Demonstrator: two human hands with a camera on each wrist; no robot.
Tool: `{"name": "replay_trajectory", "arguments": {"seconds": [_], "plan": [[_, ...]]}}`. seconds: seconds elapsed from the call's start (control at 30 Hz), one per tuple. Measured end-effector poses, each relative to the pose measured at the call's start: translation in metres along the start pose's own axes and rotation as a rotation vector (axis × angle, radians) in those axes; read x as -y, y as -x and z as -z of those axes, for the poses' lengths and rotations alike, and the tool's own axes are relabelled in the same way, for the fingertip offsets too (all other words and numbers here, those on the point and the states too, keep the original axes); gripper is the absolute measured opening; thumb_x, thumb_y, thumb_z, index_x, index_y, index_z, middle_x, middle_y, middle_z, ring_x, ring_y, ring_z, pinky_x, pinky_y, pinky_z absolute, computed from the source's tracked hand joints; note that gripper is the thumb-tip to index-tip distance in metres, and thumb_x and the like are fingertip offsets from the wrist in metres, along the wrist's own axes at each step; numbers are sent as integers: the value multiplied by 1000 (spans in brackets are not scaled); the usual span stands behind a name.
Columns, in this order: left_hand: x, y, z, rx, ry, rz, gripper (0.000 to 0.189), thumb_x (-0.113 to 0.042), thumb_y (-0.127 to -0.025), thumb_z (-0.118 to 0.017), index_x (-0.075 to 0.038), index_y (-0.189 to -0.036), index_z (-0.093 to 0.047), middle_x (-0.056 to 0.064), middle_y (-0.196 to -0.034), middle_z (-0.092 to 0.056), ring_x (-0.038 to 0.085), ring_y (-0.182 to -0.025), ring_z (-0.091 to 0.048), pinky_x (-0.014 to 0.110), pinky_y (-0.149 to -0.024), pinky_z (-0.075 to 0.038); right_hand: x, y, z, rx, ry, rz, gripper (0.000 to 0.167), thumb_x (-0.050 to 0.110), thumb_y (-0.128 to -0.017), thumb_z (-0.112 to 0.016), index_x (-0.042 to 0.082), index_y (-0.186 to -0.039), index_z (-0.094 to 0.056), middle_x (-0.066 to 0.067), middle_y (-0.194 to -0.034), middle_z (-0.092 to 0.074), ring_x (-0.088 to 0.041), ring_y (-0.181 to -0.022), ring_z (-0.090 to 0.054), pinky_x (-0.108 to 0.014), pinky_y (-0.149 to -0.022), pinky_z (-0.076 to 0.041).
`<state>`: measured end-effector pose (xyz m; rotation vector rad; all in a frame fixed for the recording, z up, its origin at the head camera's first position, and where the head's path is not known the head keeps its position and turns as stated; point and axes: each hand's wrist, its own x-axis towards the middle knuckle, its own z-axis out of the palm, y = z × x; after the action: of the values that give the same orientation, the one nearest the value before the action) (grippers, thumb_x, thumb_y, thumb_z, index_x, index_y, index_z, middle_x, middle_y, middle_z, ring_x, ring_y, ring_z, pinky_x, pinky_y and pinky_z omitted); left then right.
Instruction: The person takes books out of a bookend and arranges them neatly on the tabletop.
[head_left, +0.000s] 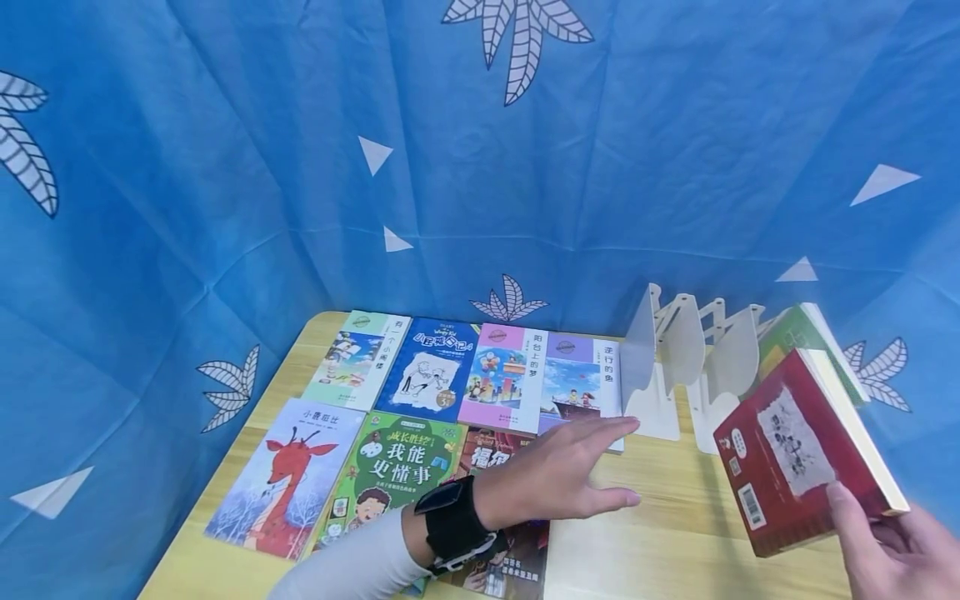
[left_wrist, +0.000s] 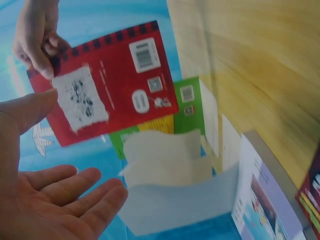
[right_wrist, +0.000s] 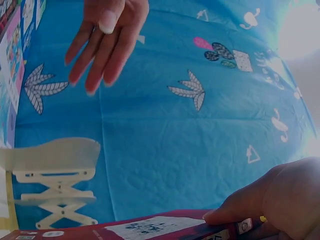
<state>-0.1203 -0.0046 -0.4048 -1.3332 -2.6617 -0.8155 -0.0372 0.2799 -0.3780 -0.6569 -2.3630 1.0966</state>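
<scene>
My right hand (head_left: 892,542) grips a thick red book (head_left: 780,467) by its lower corner, thumb on the back cover, tilted above the right side of the table. In the left wrist view that red book (left_wrist: 107,85) shows its barcode and a torn-paper picture. My left hand (head_left: 558,471) is held out with fingers straight and spread, holding nothing, over the brown-red book (head_left: 495,575). White expandable bookends (head_left: 663,358) stand beyond the hands, with a green book (head_left: 817,333) upright at their right end, partly hidden behind the red book.
Several books lie flat on the wooden table (head_left: 637,550): a purple one (head_left: 573,383), a pink one (head_left: 498,379), a blue one (head_left: 429,371), a pale green one (head_left: 356,358), a deer book (head_left: 292,475) and a green one (head_left: 405,458). A blue curtain (head_left: 450,167) hangs behind.
</scene>
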Motion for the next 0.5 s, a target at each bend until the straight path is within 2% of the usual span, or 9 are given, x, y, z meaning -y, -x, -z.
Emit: {"name": "replay_trajectory", "arguments": {"seconds": [0.03,0.07,0.1,0.3,0.4,0.43,0.5], "plan": [[-2,-1,-1,1,-4,-15,80,-51,-95,-72,-9,-156,-44,6,-156,-55,14,-143,-54,24,-120,-42,1,1,0,8,22,-9,38,5,-103,-56,-22,-129,-57,-38,-92,-71,33,-54,-35,0,-44,-36],[-4,-3,-2,5,-4,-25,79,-51,-95,-72,-9,-156,-44,6,-156,-55,14,-144,-54,23,-120,-41,2,1,-1,28,47,-20,39,7,-104,-55,-22,-130,-57,-51,-106,-62,33,-54,-33,0,-44,-35],[-6,-4,-3,11,3,-31,79,-51,-95,-71,-10,-156,-44,6,-157,-54,13,-144,-53,22,-120,-41,2,2,-1,37,55,-23,39,8,-104,-55,-21,-130,-57,-52,-118,-58,33,-54,-33,0,-44,-35],[-18,-11,-7,74,53,-32,76,-50,-98,-68,-12,-158,-42,2,-161,-50,10,-148,-48,19,-119,-40,0,3,-4,77,26,-26,40,11,-103,-59,-20,-129,-60,-51,-120,-58,33,-56,-37,1,-45,-39],[-24,-15,-10,124,48,-13,78,-54,-99,-65,-15,-161,-37,-2,-163,-46,7,-149,-45,18,-119,-39,-2,2,-5,147,60,-52,44,17,-105,-56,-19,-132,-58,-50,-123,-58,32,-54,-37,0,-45,-39],[-26,-16,-11,142,48,-4,78,-54,-99,-64,-16,-161,-36,-3,-164,-45,6,-150,-44,18,-119,-40,-1,2,-5,160,80,-61,45,18,-105,-57,-18,-132,-58,-49,-124,-58,27,-52,-43,0,-45,-38],[-30,-19,-14,172,57,11,80,-55,-99,-64,-18,-163,-33,-5,-166,-41,4,-151,-41,18,-118,-41,0,2,-7,191,118,-66,45,19,-105,-59,-17,-132,-58,-48,-124,-59,7,-52,-61,-3,-44,-39]]}}
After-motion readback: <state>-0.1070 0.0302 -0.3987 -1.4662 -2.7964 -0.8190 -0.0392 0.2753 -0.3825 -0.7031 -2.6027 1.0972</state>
